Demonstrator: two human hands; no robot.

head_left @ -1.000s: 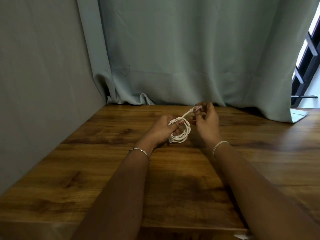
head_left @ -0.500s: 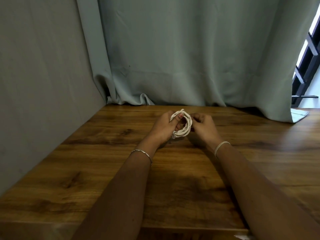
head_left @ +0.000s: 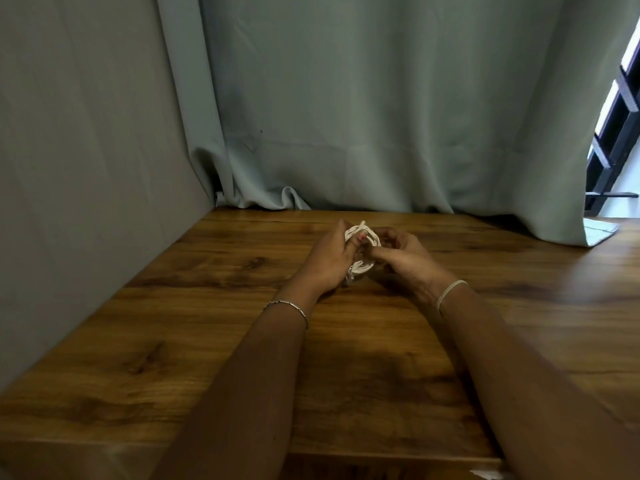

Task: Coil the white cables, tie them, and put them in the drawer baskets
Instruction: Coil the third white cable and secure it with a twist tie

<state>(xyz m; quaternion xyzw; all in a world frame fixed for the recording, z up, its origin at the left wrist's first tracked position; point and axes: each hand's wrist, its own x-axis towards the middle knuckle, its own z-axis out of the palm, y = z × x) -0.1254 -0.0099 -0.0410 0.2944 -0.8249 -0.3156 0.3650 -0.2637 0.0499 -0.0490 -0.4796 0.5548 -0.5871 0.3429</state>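
Note:
A small coil of white cable (head_left: 373, 238) is held upright just above the wooden table (head_left: 207, 341), near its far middle. My left hand (head_left: 329, 261) grips the coil's left side, thumb over the loops, and a short cable end sticks up above the fingers. From the right, my right hand (head_left: 403, 256) has its fingers curled at the coil and pinches the strands. The coil's lower part shows between my two palms. No drawer or basket is in view.
A grey-green curtain (head_left: 346, 116) hangs along the table's far edge, its hem lying on the wood. A grey wall (head_left: 86, 168) closes off the left side. A dark window frame (head_left: 616, 133) shows at the far right.
A second ago my right hand held the cable's loose end out past the coil. It has since brought the end in against the loops, and both hands now sit close together on the coil.

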